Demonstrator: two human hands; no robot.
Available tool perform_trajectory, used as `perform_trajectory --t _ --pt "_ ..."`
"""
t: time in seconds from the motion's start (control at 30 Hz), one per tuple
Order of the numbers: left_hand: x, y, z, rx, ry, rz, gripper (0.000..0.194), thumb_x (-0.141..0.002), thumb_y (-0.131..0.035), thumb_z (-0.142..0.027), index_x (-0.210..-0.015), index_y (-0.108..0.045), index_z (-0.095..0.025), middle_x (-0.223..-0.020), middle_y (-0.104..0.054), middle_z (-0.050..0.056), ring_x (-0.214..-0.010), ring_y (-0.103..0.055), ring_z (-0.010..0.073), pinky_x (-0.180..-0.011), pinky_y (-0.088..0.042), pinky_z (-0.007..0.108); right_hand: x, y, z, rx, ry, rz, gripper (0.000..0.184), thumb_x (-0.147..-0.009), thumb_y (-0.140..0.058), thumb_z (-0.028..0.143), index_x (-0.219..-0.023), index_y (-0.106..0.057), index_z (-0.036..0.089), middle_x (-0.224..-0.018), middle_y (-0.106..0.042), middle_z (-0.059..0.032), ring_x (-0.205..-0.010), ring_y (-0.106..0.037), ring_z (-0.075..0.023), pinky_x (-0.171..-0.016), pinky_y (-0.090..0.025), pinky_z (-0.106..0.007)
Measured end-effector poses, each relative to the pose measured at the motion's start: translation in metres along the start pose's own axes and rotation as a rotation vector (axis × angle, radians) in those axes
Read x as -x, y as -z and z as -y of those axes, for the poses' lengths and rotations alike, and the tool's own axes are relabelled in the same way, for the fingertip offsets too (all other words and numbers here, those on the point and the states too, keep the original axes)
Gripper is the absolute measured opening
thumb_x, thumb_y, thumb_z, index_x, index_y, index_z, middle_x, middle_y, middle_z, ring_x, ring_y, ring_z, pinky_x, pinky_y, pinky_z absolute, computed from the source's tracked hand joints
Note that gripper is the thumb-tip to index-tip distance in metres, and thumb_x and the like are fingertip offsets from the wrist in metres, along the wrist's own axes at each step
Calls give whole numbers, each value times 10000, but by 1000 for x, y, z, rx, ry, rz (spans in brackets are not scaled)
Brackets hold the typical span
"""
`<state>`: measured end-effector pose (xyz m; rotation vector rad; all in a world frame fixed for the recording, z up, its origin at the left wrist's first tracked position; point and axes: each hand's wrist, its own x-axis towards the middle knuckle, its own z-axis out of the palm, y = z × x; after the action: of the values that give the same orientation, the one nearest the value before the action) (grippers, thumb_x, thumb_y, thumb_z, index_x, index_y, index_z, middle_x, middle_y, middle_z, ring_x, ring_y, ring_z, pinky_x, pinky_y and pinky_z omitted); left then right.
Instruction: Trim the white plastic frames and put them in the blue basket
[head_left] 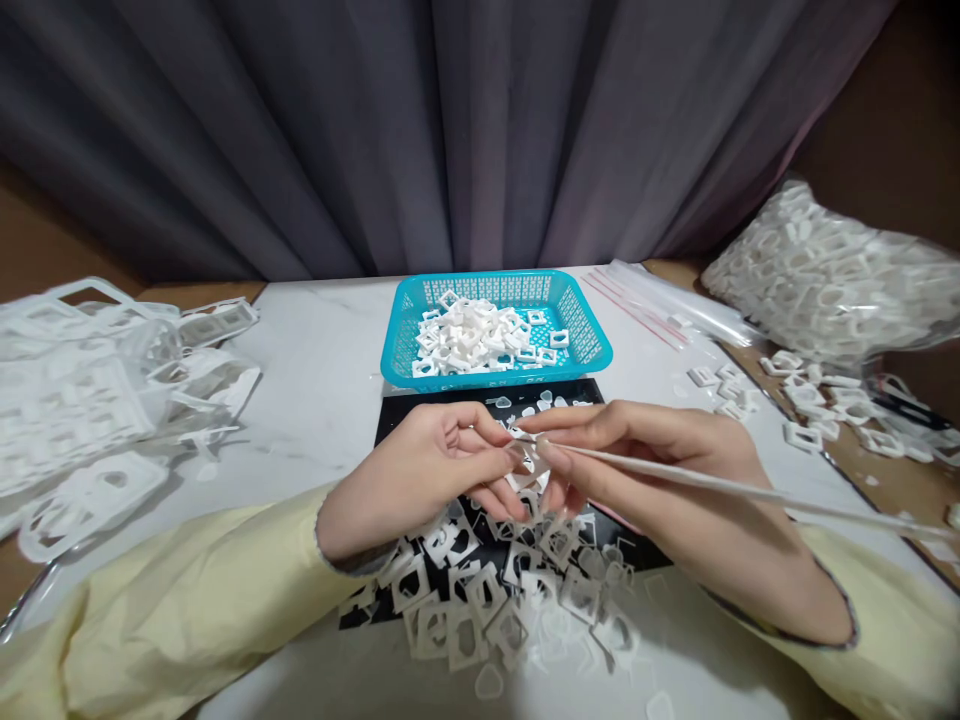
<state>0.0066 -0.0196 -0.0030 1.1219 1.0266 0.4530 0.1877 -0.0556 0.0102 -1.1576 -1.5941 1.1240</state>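
My left hand (435, 462) is closed, its thumb and fingertips pinching the near end of a small white piece that looks like a square frame (531, 464). Close against it, my right hand (645, 440) is closed on a long thin white strip (720, 484), which runs from the fingertips out past the right edge of the view. The fingers partly hide where the strip and the small piece meet. Below both hands, many loose white square frames (465, 635) with cut-out centres lie heaped on a black mat (401, 412) and the table in front of it.
Behind the hands stands a blue plastic basket (592, 335) holding a pile of white square frames. White cut-out sheets (90, 420) are stacked at left. At right lie clear plastic bags (675, 300), loose frames (810, 400) and a full clear bag (825, 270). A grey curtain (480, 130) hangs behind.
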Motion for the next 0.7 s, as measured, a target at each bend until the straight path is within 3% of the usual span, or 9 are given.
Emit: perform_trajectory --t 0.17,0.37,0.5,0.7 --pt "0 3 -1 85 26 41 118 -811 -632 -212 -738 -580 -136 -602 -732 54 -579 -699 135 -555 -539 177 3 -4 -7 -16 -117 31 180 -825 -626 322 -709 -639 184 -860 -728 -45 -493 -630 -90 -461 -532 -189" --pt "2 9 -6 258 140 68 83 -791 -657 -145 -715 -646 -111 -588 -721 36 -529 -671 80 -515 -524 94 2 -1 -9 14 -165 43 194 -851 -590 357 -753 -603 190 -565 -661 9 -469 -608 -93 -419 -452 -164" --pt "4 9 -7 310 150 82 106 -799 -620 -82 -702 -657 -107 -587 -721 32 -536 -675 80 -526 -535 89 -1 1 -6 36 -166 95 210 -847 -597 319 -688 -560 187 -543 -645 27 -454 -605 -78 -404 -428 -140" --pt "4 10 -3 304 144 79 70 -793 -644 -115 -723 -647 -110 -593 -728 53 -528 -676 84 -513 -526 87 -2 3 -4 97 -183 124 232 -853 -583 336 -678 -544 190 -523 -633 30 -450 -595 -79 -392 -406 -145"
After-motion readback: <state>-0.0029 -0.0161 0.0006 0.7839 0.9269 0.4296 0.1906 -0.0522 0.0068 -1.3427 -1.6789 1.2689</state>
